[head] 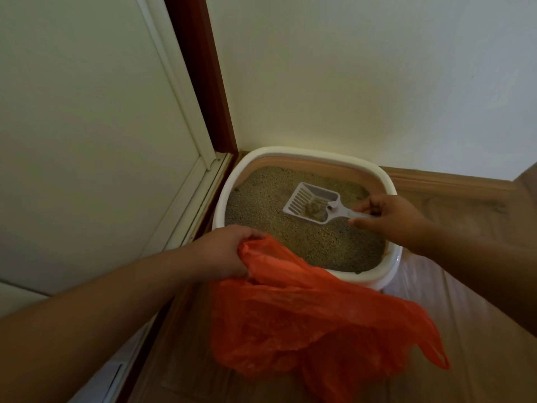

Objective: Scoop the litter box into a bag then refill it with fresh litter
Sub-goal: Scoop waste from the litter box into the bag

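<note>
- One litter box (226, 196) sits on the wooden floor (180, 370), tucked into the corner between the white door (87, 141) and the wall (363, 68) — white rim, filled with grey-tan litter (261, 210).
- One scoop (312, 203), pale and slotted, hovers over the litter towards the box's right side. Its long axis runs left to right, tilted a touch: slotted head to the upper left, handle to the right.
- There's one clump (313, 209) lying in the scoop's basin, near the handle end.
- Right hand (392, 218) has the handle — fingers curled over it, thumb beneath, pinching its end.
- Left hand (223, 248) grips the top edge of one orange plastic bag (305, 315), fingers folded down into the bunched plastic.
- The bag hangs in front of the box's near rim, overlapping it, its body slumped down to the floor; one handle loop trails to the lower right.
- Something white (427, 301) lies on the floor beside the box's right corner; I can't tell what it is.
</note>
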Motion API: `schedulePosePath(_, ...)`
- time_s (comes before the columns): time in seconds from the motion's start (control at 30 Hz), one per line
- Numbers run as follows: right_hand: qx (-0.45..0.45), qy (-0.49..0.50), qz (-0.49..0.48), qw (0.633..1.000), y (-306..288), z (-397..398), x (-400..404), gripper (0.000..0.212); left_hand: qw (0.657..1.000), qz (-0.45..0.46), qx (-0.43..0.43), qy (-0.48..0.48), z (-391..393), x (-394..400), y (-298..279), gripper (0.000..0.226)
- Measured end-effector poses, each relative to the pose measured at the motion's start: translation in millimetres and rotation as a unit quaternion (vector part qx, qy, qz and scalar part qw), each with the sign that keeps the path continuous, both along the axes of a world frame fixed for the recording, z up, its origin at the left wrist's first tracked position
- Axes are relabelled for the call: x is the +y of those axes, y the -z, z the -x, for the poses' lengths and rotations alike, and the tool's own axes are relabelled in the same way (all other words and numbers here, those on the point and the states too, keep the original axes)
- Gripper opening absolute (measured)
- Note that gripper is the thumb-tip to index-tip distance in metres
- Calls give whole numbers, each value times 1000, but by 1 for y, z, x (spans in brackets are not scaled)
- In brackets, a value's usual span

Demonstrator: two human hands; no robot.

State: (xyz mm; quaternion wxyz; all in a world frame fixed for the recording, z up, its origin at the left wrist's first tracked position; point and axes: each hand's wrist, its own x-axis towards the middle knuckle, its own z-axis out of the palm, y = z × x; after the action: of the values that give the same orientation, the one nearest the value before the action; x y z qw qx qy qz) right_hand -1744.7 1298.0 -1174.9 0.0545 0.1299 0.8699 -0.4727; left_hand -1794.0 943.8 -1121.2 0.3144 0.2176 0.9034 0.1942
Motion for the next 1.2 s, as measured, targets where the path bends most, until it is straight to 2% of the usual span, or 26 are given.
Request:
schedulePosePath(0.33, 3, 18, 15, 1000, 5, -4, 6, 21, 1000, 0, 0, 0, 2, 1, 0, 96)
schedulePosePath(0.57, 14, -1, 16, 1000, 1, -4, 7, 21, 1000, 12, -6, 2, 3, 3, -2, 112)
schedulePosePath(0.8, 11, -17, 32, 999, -7, -4, 8, 22, 997, 44, -61, 22, -1, -1, -6, 129)
schedulePosePath(1.1, 4, -120, 52, 991, -19, -7, -7, 26, 998, 32, -61, 14, 2, -6, -2, 138)
schedulePosePath(1.2, 10, -192, 37, 981, -27, -9, -13, 24, 997, 18, -69, 7, 3, -7, -2, 140)
